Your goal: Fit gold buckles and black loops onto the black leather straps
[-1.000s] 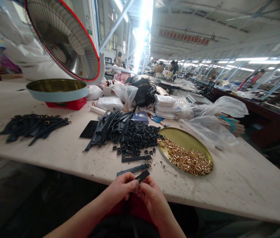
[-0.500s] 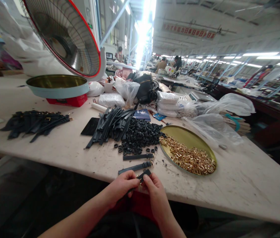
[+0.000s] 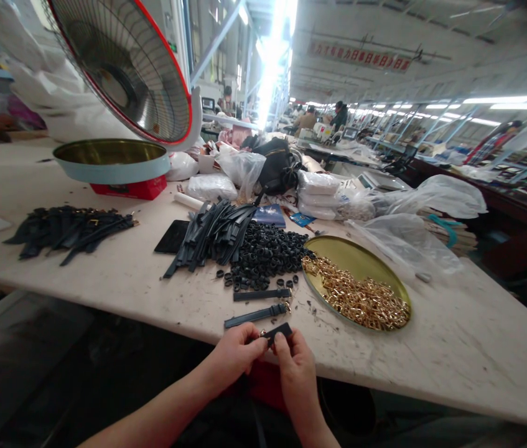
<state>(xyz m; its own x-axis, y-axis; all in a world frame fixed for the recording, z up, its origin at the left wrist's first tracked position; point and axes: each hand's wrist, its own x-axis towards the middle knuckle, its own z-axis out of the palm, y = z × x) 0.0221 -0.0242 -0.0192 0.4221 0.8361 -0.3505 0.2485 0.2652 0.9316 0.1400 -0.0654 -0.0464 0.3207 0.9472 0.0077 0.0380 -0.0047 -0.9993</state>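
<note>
At the table's front edge my left hand (image 3: 239, 350) and my right hand (image 3: 297, 358) both pinch one dark strap (image 3: 278, 333). A bit of gold buckle shows by the left fingertips; the rest of it is hidden. Just beyond my hands lie two more straps, a strap with a buckle (image 3: 256, 315) and a flat strap (image 3: 262, 295). Behind them is a heap of small black loops (image 3: 270, 254), with a pile of loose dark straps (image 3: 211, 233) to its left. Gold buckles (image 3: 366, 302) fill the front part of a round tray (image 3: 361, 252) on the right.
Finished-looking buckled straps (image 3: 69, 230) lie at the left. Behind them a blue-rimmed tin (image 3: 111, 168) rests on a red box (image 3: 130, 188), under a round heater (image 3: 123, 68). Plastic bags (image 3: 407, 239) and a black bag (image 3: 279, 165) line the back. Several people sit far off.
Both hands have shifted slightly, and the strap's end between them has turned flatter and moved a little to the right. The view has swung slightly; the piles look the same.
</note>
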